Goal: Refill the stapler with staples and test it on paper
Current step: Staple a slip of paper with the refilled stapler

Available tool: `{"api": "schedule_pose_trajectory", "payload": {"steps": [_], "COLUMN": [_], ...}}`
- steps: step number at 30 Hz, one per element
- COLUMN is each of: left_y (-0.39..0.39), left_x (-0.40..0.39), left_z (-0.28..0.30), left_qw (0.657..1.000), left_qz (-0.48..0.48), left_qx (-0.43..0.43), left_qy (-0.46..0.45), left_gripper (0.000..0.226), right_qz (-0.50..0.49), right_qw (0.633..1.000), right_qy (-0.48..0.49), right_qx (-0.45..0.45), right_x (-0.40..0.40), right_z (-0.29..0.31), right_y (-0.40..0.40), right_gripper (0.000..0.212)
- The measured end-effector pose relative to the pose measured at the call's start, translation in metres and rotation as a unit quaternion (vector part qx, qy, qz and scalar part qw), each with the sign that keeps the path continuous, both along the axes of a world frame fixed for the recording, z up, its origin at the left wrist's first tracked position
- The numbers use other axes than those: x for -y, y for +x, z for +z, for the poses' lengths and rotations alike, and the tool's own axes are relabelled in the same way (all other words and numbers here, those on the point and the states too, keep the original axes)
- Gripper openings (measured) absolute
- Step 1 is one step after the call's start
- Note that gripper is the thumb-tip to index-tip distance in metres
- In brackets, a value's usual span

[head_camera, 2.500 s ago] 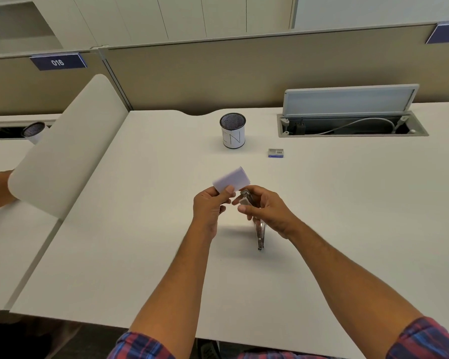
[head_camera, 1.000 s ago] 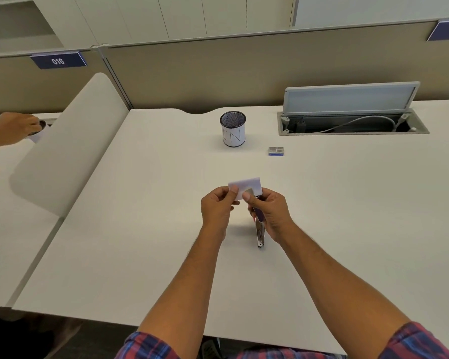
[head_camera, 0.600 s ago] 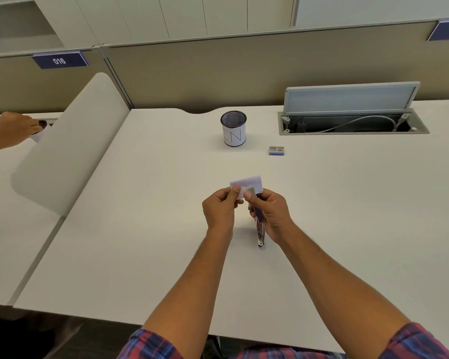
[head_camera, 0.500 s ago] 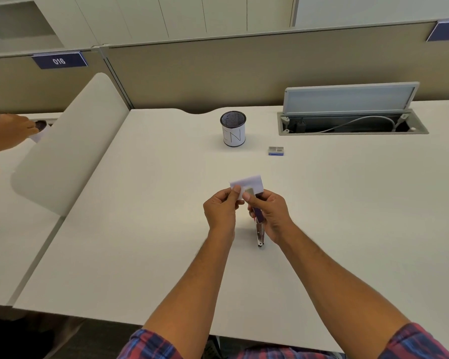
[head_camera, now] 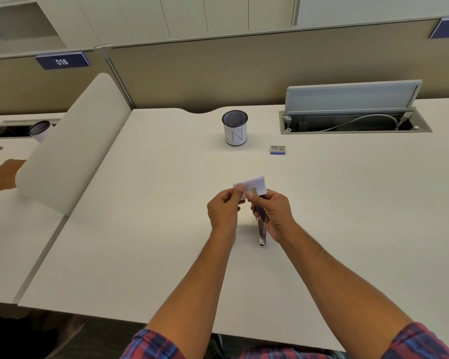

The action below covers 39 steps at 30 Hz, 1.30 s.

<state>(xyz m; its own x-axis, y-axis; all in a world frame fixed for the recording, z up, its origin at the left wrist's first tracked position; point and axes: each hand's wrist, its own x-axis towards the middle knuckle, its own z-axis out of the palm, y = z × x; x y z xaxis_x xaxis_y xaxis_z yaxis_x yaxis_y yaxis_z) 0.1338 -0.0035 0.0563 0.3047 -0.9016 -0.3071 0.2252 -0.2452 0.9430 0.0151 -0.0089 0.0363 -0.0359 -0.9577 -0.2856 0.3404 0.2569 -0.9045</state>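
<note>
A small folded piece of white paper (head_camera: 254, 184) is held above the middle of the white desk. My left hand (head_camera: 223, 211) pinches its left edge between thumb and forefinger. My right hand (head_camera: 274, 212) grips a slim metal stapler (head_camera: 261, 230) with a dark top. The stapler's front end sits over the paper's lower edge and its rear end points toward me. A small blue box of staples (head_camera: 278, 150) lies farther back on the desk.
A mesh pen cup (head_camera: 234, 128) marked "IN" stands at the back centre. An open cable tray (head_camera: 353, 123) with a raised lid is at the back right. A curved white divider (head_camera: 70, 146) borders the desk's left side; another person's hand (head_camera: 3, 174) is beyond it.
Over the frames my hands brought the paper and stapler together and held them nearly still. The other person's hand at the left moved down from the far cup toward the divider.
</note>
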Motion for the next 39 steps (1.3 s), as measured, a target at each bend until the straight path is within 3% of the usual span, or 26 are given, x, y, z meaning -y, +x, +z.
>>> {"api": "schedule_pose_trajectory", "payload": {"steps": [3, 10, 19, 26, 29, 33, 39], "left_y": [-0.002, -0.011, -0.011, -0.011, -0.012, -0.014, -0.008], "left_x": [-0.001, 0.002, 0.0, -0.002, -0.001, 0.0, 0.005], "left_z": [-0.001, 0.002, 0.002, 0.001, 0.0, -0.005, -0.008], "left_qw": [0.999, 0.997, 0.991, 0.983, 0.983, 0.984, 0.982], "left_qz": [-0.027, 0.009, -0.053, -0.089, -0.071, -0.043, -0.026], "left_qx": [-0.036, -0.078, -0.126, -0.159, -0.168, -0.174, -0.184], "left_qy": [0.0, 0.02, 0.005, -0.019, -0.011, 0.006, 0.011], "left_gripper": [0.03, 0.017, 0.017, 0.027, 0.04, 0.024, 0.025], "right_qz": [-0.009, -0.03, -0.037, -0.043, -0.059, -0.065, 0.001], "right_qw": [1.0, 0.999, 0.998, 0.999, 0.998, 0.998, 0.999], "right_qy": [0.001, -0.005, 0.004, 0.0, -0.003, 0.002, -0.02], "right_qx": [0.005, 0.038, 0.044, 0.021, 0.004, -0.011, -0.034], "right_x": [0.001, 0.0, 0.002, 0.007, 0.008, 0.007, 0.013], "right_z": [0.001, 0.002, 0.007, 0.006, 0.003, -0.003, 0.003], "right_y": [0.001, 0.004, 0.002, 0.0, 0.001, 0.005, -0.001], "right_gripper": [0.028, 0.018, 0.034, 0.015, 0.028, 0.025, 0.045]}}
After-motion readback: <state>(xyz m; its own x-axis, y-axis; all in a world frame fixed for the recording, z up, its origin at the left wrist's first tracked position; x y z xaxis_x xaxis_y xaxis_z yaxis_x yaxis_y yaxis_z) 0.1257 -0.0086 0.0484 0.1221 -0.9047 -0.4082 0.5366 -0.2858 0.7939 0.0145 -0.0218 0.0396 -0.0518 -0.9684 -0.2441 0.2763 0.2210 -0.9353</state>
